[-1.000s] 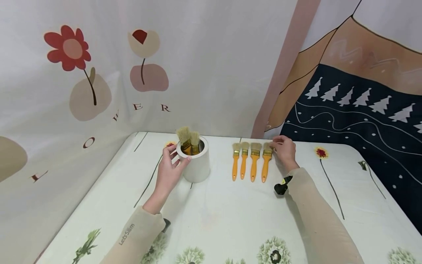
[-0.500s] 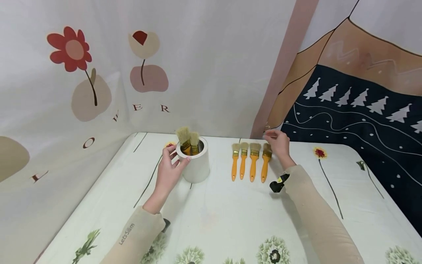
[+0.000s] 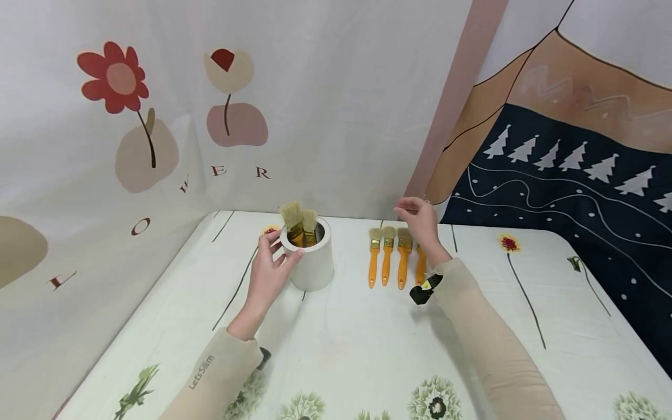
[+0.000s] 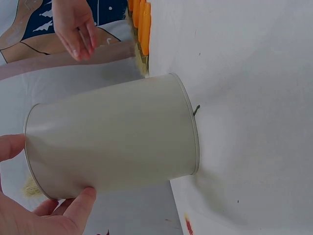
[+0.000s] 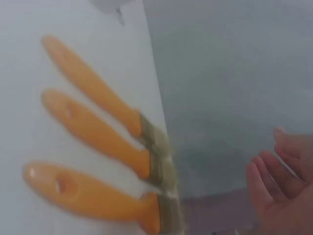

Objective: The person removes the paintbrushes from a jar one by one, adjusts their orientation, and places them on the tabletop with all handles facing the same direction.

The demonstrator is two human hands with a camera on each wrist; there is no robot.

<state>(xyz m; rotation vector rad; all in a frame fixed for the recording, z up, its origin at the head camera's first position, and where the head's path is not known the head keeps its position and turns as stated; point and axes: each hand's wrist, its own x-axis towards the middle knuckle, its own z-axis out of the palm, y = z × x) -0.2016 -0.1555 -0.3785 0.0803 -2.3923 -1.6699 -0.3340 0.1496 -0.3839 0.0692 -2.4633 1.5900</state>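
My left hand (image 3: 266,280) holds a white cylindrical canister (image 3: 315,273) by its upper left side, thumb and fingers at the rim. It stands upright on the table. Two paintbrushes (image 3: 293,223) lean inside, bristles up; their lower handles are hidden. Over the far end of a row of several orange-handled paintbrushes (image 3: 403,268) hovers my right hand (image 3: 420,219), holding nothing, its fingers loosely bent. In the right wrist view, that hand's fingers (image 5: 276,186) appear apart from the bristles. My right wrist partly covers the rightmost brush (image 3: 420,271).
A white tablecloth (image 3: 336,350) with printed flowers covers the table. Just behind the far edge hangs a pale curtain (image 3: 341,146), with a dark tree-patterned cloth (image 3: 567,186) at the right. Black wrist devices (image 3: 422,291) sit under both sleeves.
My right hand has moved left, from beside the rightmost brush's bristles to above the row, and slightly up. The left hand, canister and brushes stay put.
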